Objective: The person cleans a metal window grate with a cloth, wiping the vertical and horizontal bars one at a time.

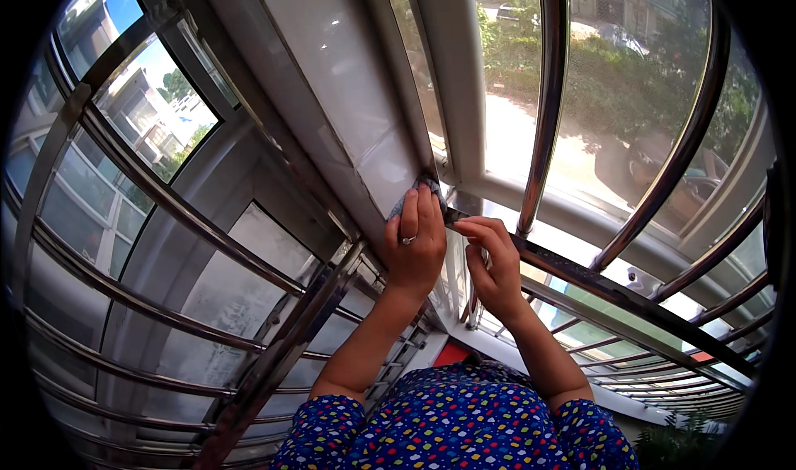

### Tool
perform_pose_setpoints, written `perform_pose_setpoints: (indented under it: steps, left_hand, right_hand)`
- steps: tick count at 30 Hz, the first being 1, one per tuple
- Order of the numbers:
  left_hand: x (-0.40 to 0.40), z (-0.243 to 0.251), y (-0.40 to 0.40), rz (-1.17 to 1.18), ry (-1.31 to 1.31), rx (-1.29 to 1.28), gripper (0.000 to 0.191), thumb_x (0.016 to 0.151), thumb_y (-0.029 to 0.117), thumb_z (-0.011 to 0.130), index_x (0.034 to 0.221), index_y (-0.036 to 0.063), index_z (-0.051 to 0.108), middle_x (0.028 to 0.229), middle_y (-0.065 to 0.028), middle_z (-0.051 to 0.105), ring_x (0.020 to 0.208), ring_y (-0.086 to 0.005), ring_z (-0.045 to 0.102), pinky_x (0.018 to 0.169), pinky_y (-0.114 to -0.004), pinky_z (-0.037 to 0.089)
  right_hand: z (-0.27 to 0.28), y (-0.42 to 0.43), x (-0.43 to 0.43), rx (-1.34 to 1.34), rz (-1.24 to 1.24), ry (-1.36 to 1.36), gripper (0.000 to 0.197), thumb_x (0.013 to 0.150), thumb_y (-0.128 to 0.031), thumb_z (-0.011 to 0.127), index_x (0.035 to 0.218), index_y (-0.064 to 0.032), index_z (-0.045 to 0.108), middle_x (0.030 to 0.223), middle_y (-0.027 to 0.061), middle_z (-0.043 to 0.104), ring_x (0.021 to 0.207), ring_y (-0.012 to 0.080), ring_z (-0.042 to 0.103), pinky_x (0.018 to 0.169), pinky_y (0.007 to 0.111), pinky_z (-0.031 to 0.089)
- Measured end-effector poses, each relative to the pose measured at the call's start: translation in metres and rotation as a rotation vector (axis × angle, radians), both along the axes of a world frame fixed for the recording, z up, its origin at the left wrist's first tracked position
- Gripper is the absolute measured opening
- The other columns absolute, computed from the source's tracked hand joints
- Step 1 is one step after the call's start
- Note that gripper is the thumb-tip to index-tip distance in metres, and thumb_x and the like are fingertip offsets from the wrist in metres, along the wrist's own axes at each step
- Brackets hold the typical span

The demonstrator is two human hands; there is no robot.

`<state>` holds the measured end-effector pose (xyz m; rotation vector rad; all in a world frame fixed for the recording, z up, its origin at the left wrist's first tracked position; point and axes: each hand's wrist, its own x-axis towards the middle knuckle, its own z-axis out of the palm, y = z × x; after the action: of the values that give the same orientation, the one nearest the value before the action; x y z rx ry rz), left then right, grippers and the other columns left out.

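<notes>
My left hand (pixel 415 240), with a ring on one finger, presses a grey cloth (pixel 398 206) against the corner where a white tiled strip (pixel 348 96) meets a metal frame edge. The cloth is bunched beneath the fingers, so most of it is hidden. Just to the right, my right hand (pixel 495 255) has its fingers bent, with the fingertips close to the end of a dark, shiny metal rail (pixel 578 272). Whether they touch the rail I cannot tell. Nothing shows in that hand.
Curved metal bars (pixel 199 221) of a window guard run along the left in front of window panes. On the right, upright bars (pixel 547 96) stand before a glass pane, with bushes and a paved ground outside. Lower bars extend right, above a plant (pixel 675 439).
</notes>
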<state>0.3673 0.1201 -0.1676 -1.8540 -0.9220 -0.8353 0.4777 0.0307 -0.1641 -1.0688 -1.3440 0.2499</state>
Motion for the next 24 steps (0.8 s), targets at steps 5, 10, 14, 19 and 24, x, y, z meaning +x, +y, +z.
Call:
perform_pose_setpoints:
  steps: [5,10,14,19,24]
  left_hand:
    - [-0.006,-0.048,-0.014,0.005,0.004,-0.115,0.025,0.084,0.016,0.057,0.108,0.0110,0.064,0.125,-0.0010,0.057,0.120,-0.0159,0.049,0.093,-0.034,0.034]
    - [-0.021,-0.051,-0.037,-0.533,-0.307,-0.641,0.036,0.083,0.005,0.056,0.118,0.0053,0.061,0.126,-0.0057,0.056,0.122,-0.0188,0.049,0.095,-0.033,0.040]
    - [-0.025,-0.071,-0.065,-1.049,-1.181,-1.298,0.039,0.087,-0.004,0.048,0.125,0.0017,0.054,0.123,-0.0115,0.055,0.113,-0.0198,0.053,0.095,-0.031,0.043]
    - [-0.035,-0.074,-0.073,-1.215,-1.815,-1.609,0.033,0.096,0.008,0.038,0.129,0.0075,0.042,0.117,-0.0099,0.052,0.107,-0.0168,0.055,0.092,-0.030,0.047]
    - [-0.037,-0.069,-0.073,-1.317,-1.932,-1.757,0.034,0.097,0.014,0.034,0.128,0.0049,0.046,0.123,-0.0105,0.051,0.112,-0.0216,0.054,0.099,-0.034,0.044]
  right_hand:
    - [-0.017,-0.001,-0.009,-0.042,0.045,0.046,0.029,0.086,0.011,0.049,0.112,0.0007,0.059,0.112,0.0119,0.055,0.097,0.0199,0.061,0.084,0.028,0.049]
    - [-0.027,-0.004,-0.011,-0.048,0.028,0.041,0.033,0.086,0.009,0.050,0.117,-0.0001,0.057,0.112,0.0138,0.055,0.096,0.0232,0.062,0.085,0.031,0.049]
    - [-0.033,-0.014,-0.018,-0.108,-0.023,-0.028,0.037,0.091,-0.007,0.055,0.128,0.0004,0.051,0.119,0.0130,0.049,0.106,0.0200,0.055,0.092,0.030,0.045]
    - [-0.042,-0.029,-0.030,-0.166,-0.045,-0.239,0.050,0.086,-0.017,0.065,0.131,-0.0019,0.050,0.132,0.0213,0.043,0.120,0.0365,0.049,0.099,0.040,0.042]
    - [-0.037,-0.031,-0.037,-0.139,-0.090,-0.319,0.054,0.080,-0.010,0.069,0.131,-0.0025,0.051,0.132,0.0207,0.041,0.118,0.0367,0.049,0.098,0.041,0.044]
